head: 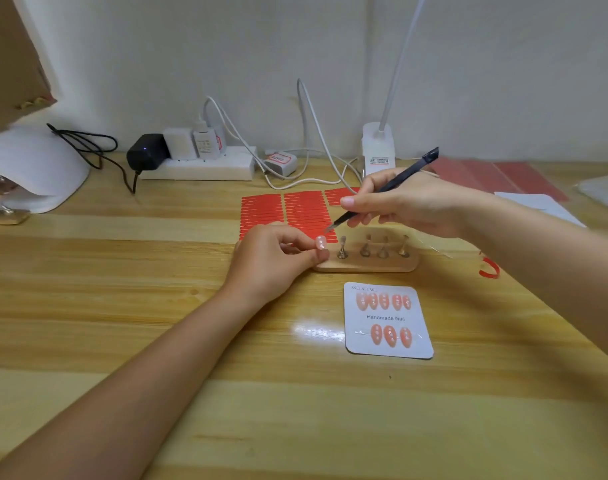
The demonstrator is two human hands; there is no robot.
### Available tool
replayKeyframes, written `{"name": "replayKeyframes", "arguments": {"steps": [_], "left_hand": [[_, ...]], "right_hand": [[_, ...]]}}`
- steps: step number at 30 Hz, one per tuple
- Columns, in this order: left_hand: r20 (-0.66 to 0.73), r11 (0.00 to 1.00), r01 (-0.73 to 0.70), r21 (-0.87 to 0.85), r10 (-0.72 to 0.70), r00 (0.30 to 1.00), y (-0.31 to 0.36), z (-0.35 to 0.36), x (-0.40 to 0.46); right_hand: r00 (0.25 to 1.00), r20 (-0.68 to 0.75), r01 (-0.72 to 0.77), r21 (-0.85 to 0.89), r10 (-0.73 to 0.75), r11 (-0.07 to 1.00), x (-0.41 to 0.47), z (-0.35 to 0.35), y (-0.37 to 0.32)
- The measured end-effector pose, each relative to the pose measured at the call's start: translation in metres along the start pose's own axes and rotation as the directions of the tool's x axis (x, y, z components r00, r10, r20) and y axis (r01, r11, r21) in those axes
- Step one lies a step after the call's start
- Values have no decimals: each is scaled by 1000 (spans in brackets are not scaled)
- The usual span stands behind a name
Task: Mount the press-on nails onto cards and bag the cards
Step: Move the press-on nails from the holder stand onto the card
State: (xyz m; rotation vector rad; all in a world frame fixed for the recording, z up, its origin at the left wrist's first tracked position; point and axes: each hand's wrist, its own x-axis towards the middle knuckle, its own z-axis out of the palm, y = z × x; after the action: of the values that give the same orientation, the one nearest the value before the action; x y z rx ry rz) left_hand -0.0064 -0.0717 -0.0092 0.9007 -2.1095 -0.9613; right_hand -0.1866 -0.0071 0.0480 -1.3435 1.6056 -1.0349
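My left hand (pixel 276 259) pinches a pale pink press-on nail (pixel 320 242) at the left end of a wooden stand (pixel 364 265) with several metal holders. My right hand (pixel 410 202) grips dark tweezers (pixel 382 192), whose tip points down at the nail. A white card (pixel 388 322) marked "Handmade Nail" lies in front of the stand, with a full upper row of orange nails and three in its lower row. Red adhesive strip sheets (pixel 285 211) lie behind my hands.
A power strip (pixel 198 168) with plugs and cables sits at the wall, a white nail lamp (pixel 35 168) at the left, a desk lamp base (pixel 378 147) behind. Red sheets (pixel 486 174) and clear bags (pixel 604 194) lie at the far right. A red strip scrap (pixel 489 270) lies right of the stand.
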Motion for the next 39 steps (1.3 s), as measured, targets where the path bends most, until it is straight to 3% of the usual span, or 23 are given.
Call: {"name": "replayKeyframes", "arguments": {"steps": [22,39], "left_hand": [[4,1000,18,-21,-18,1000,3,0,-1],[13,1000,21,-16,-21,1000,9,-1,-3]], "right_hand": [[952,263,-192,114,157,975,24,-5,10],[945,289,-220,214,154,952,27,-3,11]]}}
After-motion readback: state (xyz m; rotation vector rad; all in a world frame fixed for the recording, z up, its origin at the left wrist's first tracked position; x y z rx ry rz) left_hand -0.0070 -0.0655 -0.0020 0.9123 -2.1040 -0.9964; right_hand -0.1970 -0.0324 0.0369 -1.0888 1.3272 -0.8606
